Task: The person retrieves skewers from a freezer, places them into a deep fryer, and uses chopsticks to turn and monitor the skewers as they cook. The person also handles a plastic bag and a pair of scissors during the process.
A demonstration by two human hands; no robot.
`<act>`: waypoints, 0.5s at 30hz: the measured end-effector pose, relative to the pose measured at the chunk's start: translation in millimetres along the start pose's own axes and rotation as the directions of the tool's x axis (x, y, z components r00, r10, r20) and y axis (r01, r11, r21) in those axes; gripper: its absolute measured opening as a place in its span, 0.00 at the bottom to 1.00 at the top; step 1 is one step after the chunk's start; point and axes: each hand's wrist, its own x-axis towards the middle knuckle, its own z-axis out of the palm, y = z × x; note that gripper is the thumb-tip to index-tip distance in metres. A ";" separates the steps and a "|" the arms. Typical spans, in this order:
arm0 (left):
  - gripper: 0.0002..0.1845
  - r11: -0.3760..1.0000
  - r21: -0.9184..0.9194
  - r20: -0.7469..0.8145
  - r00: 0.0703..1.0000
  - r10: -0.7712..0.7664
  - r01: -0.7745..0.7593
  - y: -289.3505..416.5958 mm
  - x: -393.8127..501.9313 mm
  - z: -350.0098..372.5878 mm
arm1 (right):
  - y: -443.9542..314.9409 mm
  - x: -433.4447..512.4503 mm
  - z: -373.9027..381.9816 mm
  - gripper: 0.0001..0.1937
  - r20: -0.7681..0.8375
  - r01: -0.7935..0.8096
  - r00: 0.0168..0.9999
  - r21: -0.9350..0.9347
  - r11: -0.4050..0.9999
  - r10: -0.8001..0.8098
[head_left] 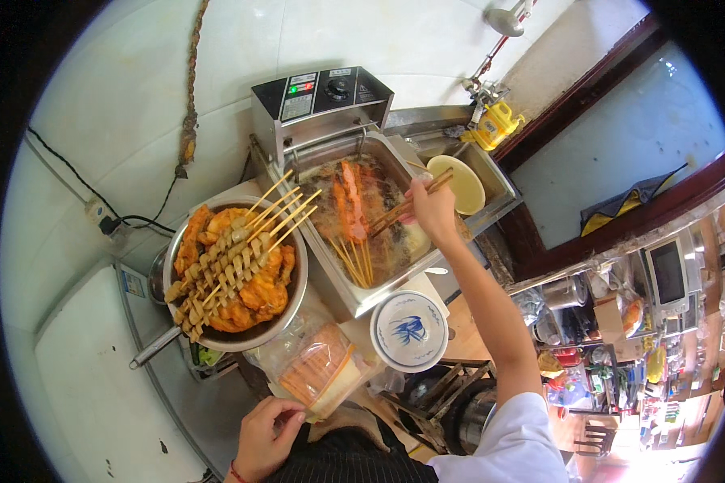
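Wooden chopsticks (412, 202) are gripped in my right hand (430, 208), their tips down in the hot oil of a steel electric deep fryer (362, 300). Beside the tips, orange-red food on skewers (351, 202) lies in the bubbling oil, bare stick ends towards me. My left hand (270, 430) is low in front of me, fingers curled, near a clear plastic package of sliced pinkish food (320, 374); whether it touches the package I cannot tell. Left of the fryer, a steel bowl (302, 284) holds orange-brown fried pieces (266, 296) with spiral-cut skewered food (226, 265) on top.
A white bowl with a blue pattern (409, 331) sits near the fryer's front corner. The fryer's control box (323, 96) has lit indicators. At right are a cream-coloured bowl (456, 184) in a sink (498, 178) and a yellow jug (495, 125). A steel handle (157, 347) sticks out left.
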 end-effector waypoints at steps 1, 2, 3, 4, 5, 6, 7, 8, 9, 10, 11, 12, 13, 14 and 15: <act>0.06 1.000 -0.004 0.005 1.000 0.016 -0.016 0.3 -0.3 1.4 | 2.7 -3.1 0.1 0.15 -0.002 -0.029 1.000 0.046 0.998 0.029; 0.06 0.999 -0.006 0.009 0.999 0.032 -0.032 0.4 0.6 2.4 | 5.9 -5.5 0.2 0.15 -0.003 -0.058 0.998 0.095 0.994 0.059; 0.06 0.999 -0.008 0.013 0.999 0.048 -0.048 0.7 1.0 3.3 | 9.0 -6.9 0.3 0.14 -0.001 -0.106 0.994 0.148 0.983 0.107; 0.06 0.999 -0.007 0.015 0.999 0.045 -0.045 1.3 0.2 3.2 | 12.0 -7.5 -1.1 0.15 0.006 -0.101 0.995 0.180 0.979 0.101; 0.05 0.999 -0.007 0.017 0.999 0.042 -0.042 1.9 -0.3 3.7 | 15.0 -8.3 -2.0 0.15 0.015 -0.114 0.993 0.213 0.970 0.114; 0.05 0.999 -0.008 0.023 0.999 0.038 -0.038 2.7 -0.9 4.5 | 18.6 -10.3 -4.0 0.15 0.022 -0.119 0.993 0.261 0.958 0.117; 0.05 0.999 -0.007 0.026 0.999 0.040 -0.040 3.2 -0.9 5.2 | 22.5 -12.8 -4.5 0.15 0.035 -0.126 0.992 0.262 0.957 0.121; 0.05 0.999 -0.007 0.028 0.999 0.042 -0.041 3.6 -0.3 6.2 | 26.8 -16.0 -1.0 0.15 0.048 -0.122 0.992 0.278 0.953 0.113; 0.05 0.999 -0.007 0.029 0.999 0.043 -0.043 3.9 0.2 7.0 | 30.9 -18.9 2.5 0.16 0.062 -0.117 0.993 0.295 0.948 0.103; 0.05 0.999 0.002 0.032 0.998 0.048 -0.048 4.1 1.0 8.2 | 34.9 -22.0 8.1 0.15 0.086 -0.129 0.990 0.294 0.947 0.108; 0.05 0.999 0.011 0.033 0.998 0.052 -0.052 4.3 1.5 9.7 | 37.7 -23.8 10.0 0.15 0.122 -0.075 0.992 0.285 0.956 0.041; 0.05 0.998 0.021 0.033 0.998 0.053 -0.054 4.2 1.9 10.6 | 39.7 -24.9 10.5 0.15 0.147 -0.061 0.989 0.267 0.962 0.022; 0.05 0.998 0.021 0.039 0.998 0.050 -0.051 3.9 2.8 10.8 | 41.3 -26.1 11.4 0.15 0.192 -0.051 0.981 0.254 0.966 0.001; 0.05 0.999 0.020 0.048 0.998 0.047 -0.048 3.5 3.7 10.4 | 41.8 -25.5 9.3 0.14 0.235 0.034 0.970 0.102 0.994 -0.057; 0.05 0.999 0.021 0.063 0.998 0.023 -0.025 3.2 4.1 10.8 | 42.0 -25.2 8.0 0.13 0.253 0.083 0.965 -0.018 0.996 -0.075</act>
